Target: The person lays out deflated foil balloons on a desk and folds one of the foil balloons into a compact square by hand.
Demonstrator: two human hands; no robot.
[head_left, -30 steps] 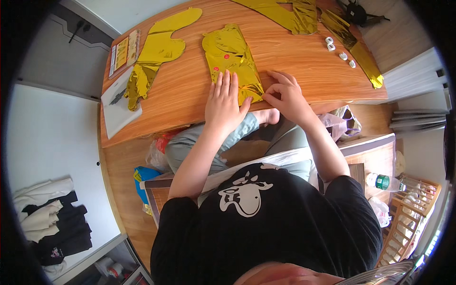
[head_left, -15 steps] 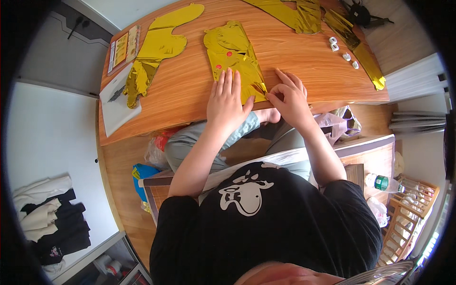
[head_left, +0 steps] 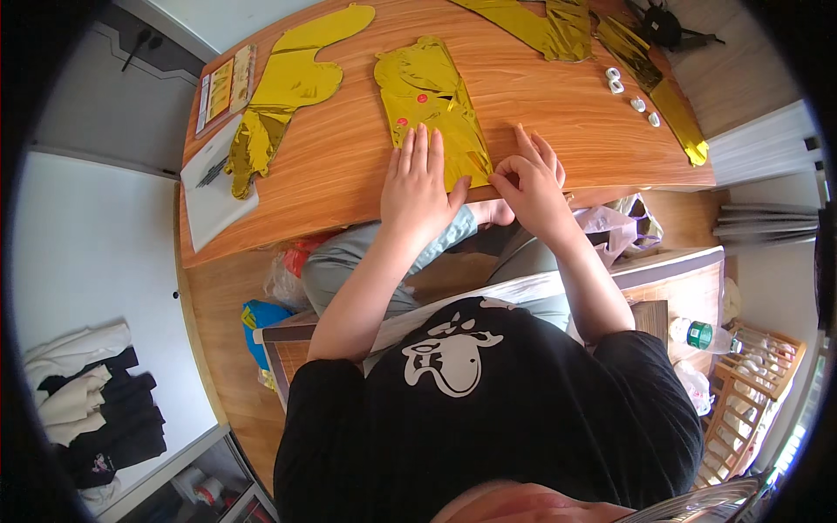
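A flat gold foil balloon (head_left: 425, 74), deflated and wrinkled, lies on the wooden table in front of me. Two small red round spots (head_left: 422, 98) show on its surface. My left hand (head_left: 413, 193) rests flat over its near left part, fingers together and stretched out, thumb apart. At the near right corner my right hand (head_left: 534, 190) pinches the foil's edge between thumb and index finger, while the other fingers stretch out above the wood. The part of the foil under my left palm is hidden.
More flat gold foil balloons lie at the left (head_left: 301, 78), far right (head_left: 567, 30) and right edge (head_left: 663, 100). Small white rings (head_left: 638, 104) sit near the right one. A white sheet (head_left: 222, 205) with dark sticks (head_left: 212, 172) and a flat package (head_left: 225, 91) are at left.
The outer fingers of my right hand have lifted and straightened a little, and the foil at its pinched corner lies slightly flatter. My left hand stays in place.
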